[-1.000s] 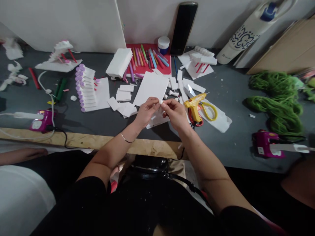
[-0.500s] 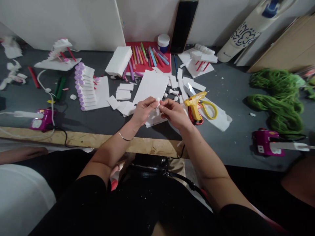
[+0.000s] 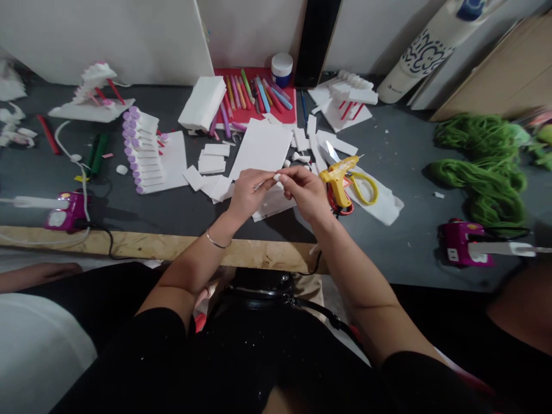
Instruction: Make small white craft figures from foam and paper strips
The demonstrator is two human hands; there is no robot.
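Observation:
Between the fingertips of both hands is a small white lump (image 3: pixel 276 177), its material too small to make out. My left hand (image 3: pixel 250 192) pinches it from the left, and my right hand (image 3: pixel 305 192) from the right with thumb and forefinger. Below and behind the fingers lie white foam sheets (image 3: pixel 263 146). Several small white foam pieces (image 3: pixel 301 157) are scattered just beyond my right hand. To its right rests a yellow glue gun (image 3: pixel 339 178), partly over yellow-handled scissors (image 3: pixel 365 190).
Coloured glue sticks (image 3: pixel 254 95) lie on a red sheet at the back. A foam stair model (image 3: pixel 144 152) with purple discs stands left, another foam model (image 3: pixel 351 95) back right. Green yarn (image 3: pixel 483 172), a bottle (image 3: pixel 425 60) and purple power adapters (image 3: pixel 466 244) sit further out. People sit on both sides.
Both hands still pinch the white lump, which now sits lower and more covered by the fingers. My right fingers have curled further over it. The view has shifted slightly.

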